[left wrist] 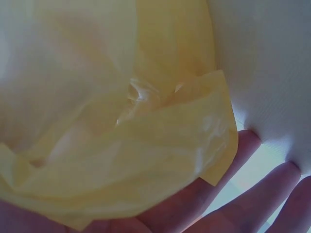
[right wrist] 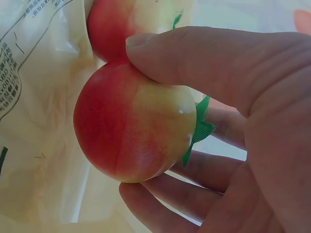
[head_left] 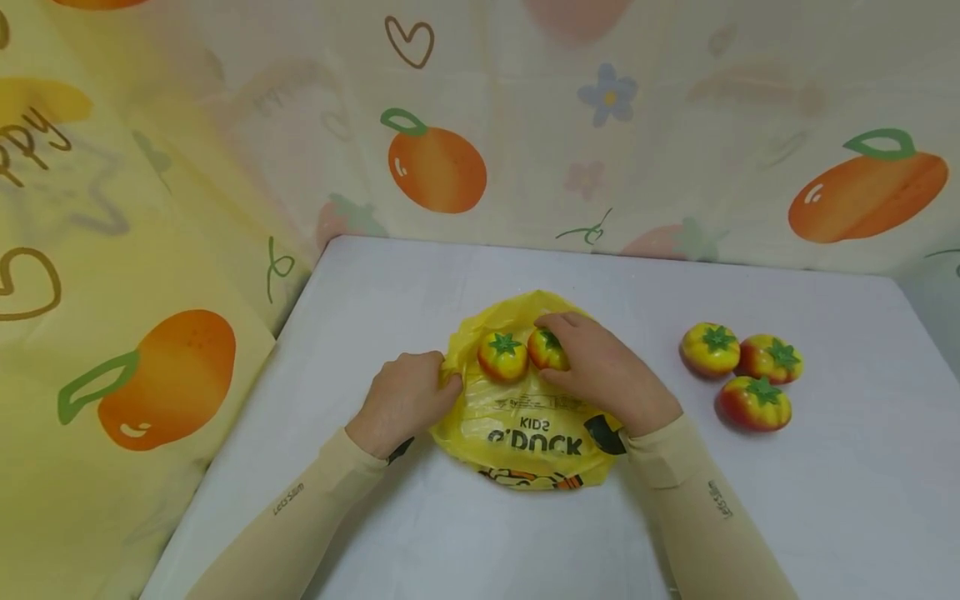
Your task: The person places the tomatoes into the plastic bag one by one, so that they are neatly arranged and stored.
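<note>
Right hand [head_left: 600, 367] pinches a tomato [head_left: 546, 350] at the yellow bag [head_left: 525, 425] (mouth pinched in the left hand [head_left: 405, 400]'s grip); 3 tomatoes [head_left: 742, 375] lie apart on the worktop [head_left: 825, 500].

Yellow plastic bag [head_left: 525, 425], black lettering, orange-black print at bottom edge. Toy tomatoes [head_left: 742, 375] red-yellow, green star calyxes. Table [head_left: 825, 500] plain white. Backdrop cloth [head_left: 225, 125] cream-yellow, orange fruits, green leaves, brown hearts, blue flower. Sleeves [head_left: 300, 517] beige.

You wear snug beige sleeves [head_left: 300, 517] to both wrists, each printed with small dark lettering, perhaps "Let's Slim".
</note>
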The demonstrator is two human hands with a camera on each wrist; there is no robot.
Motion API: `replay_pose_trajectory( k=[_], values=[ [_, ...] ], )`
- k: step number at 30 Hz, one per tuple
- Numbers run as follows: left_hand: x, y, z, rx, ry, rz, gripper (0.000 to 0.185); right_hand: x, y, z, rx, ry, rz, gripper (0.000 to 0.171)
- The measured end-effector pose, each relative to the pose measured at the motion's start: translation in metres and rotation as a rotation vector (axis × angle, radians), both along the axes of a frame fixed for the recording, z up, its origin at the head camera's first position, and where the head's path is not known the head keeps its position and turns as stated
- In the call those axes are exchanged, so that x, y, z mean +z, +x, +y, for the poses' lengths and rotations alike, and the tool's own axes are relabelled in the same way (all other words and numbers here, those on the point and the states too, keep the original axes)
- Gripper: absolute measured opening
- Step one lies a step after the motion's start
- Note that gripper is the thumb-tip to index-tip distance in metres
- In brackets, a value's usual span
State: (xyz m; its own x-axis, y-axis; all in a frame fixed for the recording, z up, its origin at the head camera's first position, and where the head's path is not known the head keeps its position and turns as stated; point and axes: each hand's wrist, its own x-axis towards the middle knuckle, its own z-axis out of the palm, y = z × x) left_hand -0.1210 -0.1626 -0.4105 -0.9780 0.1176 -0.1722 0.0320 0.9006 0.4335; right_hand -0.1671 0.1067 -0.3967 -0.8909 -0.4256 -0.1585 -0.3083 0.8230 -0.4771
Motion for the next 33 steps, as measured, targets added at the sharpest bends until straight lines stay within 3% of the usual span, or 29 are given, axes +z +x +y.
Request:
replay_pose_trajectory(
  k=[33],
  values=[
    [0.0, 0.001, 0.001, -0.003, -0.013, 0.014, 0.031, -0.011, -0.005, 0.001, 0.03, 0.006, 0.018, 0.072]
  ],
)
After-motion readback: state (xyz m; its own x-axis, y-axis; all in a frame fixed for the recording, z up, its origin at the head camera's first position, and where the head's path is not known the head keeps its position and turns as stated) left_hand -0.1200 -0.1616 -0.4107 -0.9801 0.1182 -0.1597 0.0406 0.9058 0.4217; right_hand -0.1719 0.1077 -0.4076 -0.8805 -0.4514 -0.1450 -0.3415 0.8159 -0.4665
